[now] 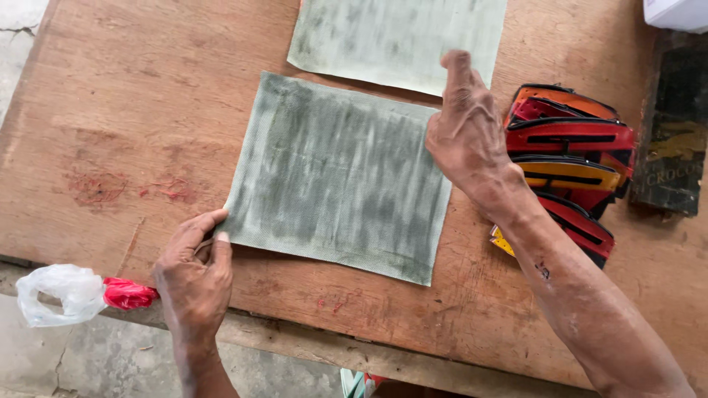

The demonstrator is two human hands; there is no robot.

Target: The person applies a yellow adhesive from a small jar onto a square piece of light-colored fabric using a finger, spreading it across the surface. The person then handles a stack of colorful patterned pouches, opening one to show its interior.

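A grey-green textured sheet (335,173) with dark smudges lies flat on the wooden table (133,110). My left hand (193,269) pinches its near left corner between thumb and fingers. My right hand (464,129) hovers over the sheet's far right corner, fingers bent and one finger raised; whether it touches the sheet is unclear. A second, similar sheet (398,37) lies just beyond the first, partly cut off by the top edge of the view.
A pile of red, orange and yellow strap pieces (571,158) sits right of my right forearm. A dark printed box (672,140) lies at the far right. A white and red plastic bag (77,293) hangs off the table's near edge.
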